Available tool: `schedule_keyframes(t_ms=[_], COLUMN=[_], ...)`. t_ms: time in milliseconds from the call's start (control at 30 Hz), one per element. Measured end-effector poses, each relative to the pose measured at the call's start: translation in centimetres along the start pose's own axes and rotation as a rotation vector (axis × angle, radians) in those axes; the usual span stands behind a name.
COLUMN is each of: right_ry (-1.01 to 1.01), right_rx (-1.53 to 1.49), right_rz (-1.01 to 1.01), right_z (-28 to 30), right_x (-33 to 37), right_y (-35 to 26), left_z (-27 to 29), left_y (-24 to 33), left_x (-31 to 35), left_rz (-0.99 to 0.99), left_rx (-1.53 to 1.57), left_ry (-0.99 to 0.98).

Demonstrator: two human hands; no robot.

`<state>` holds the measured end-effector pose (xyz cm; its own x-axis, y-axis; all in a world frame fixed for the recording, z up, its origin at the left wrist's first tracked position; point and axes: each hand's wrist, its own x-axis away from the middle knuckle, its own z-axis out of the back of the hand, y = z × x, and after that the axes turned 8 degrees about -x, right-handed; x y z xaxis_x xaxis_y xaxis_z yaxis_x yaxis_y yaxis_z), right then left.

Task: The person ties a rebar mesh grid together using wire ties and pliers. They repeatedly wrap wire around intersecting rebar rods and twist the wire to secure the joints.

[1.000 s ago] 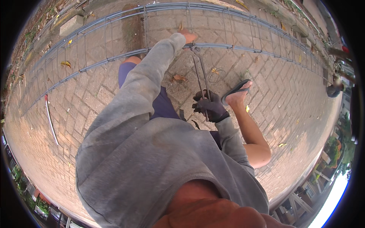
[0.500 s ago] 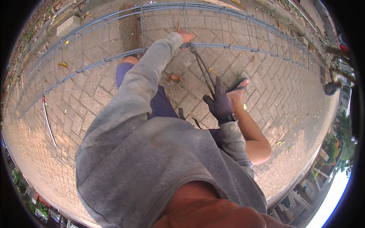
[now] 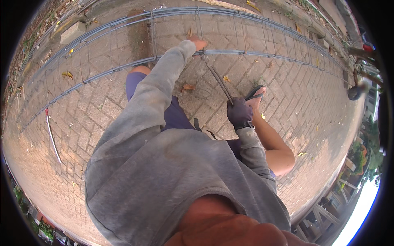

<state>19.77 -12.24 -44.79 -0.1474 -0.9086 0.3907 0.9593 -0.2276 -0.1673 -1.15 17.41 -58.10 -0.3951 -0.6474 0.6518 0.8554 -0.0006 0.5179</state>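
A long cage of steel rebar [image 3: 230, 52], its grey bars joined by thin square stirrups, lies across the far side of the paving. My left hand [image 3: 198, 42], bare, is closed round its near bar beside a stirrup. My right hand [image 3: 239, 113], in a dark glove, is wrapped round the handles of long pincers [image 3: 218, 78]. The handles lie close together, and the pincers' head meets the near bar just right of my left hand. Some thin loose wire [image 3: 202, 94] rests on the paving below the cage.
A thin rod with a red end [image 3: 52, 137] lies at the left. A pale block [image 3: 73, 33] sits by the kerb at the far left. Under the cage is a brown beam-like piece [image 3: 140, 39]. My sandalled foot [image 3: 255, 95] stands right of the pincers.
My right hand has closed, bringing the pincers' handles together, where its fingers were spread before. The pincers' head has shifted slightly left and down. My left hand stays at the near bar.
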Motion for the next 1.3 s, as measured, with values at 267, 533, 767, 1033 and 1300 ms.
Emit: schedule_keyframes(t_ms=[267, 533, 767, 1033, 1300], right_ry=[0.250, 0.309, 0.187, 0.126, 0.283], right_rx=[0.111, 0.224, 0.261, 0.158, 0.171], right_rz=[-0.119, 0.050, 0.209, 0.297, 0.314], right_z=[-1.1, 3.2, 6.1, 6.6, 3.0], right_x=[1.2, -1.0, -4.6, -6.6, -4.2], right_y=[-3.5, -0.4, 2.8, 4.5, 4.4], left_z=[0.6, 0.2, -0.5, 1.0, 0.8], left_y=[0.8, -0.2, -0.1, 1.1, 1.5], left_x=[1.7, 0.7, 1.0, 2.1, 3.1], left_rz=[0.000, -0.138, 0.049, 0.090, 0.091], left_rx=[0.052, -0.164, 0.151, 0.036, -0.027], left_ry=[-0.033, -0.006, 0.081, -0.045, 0.174])
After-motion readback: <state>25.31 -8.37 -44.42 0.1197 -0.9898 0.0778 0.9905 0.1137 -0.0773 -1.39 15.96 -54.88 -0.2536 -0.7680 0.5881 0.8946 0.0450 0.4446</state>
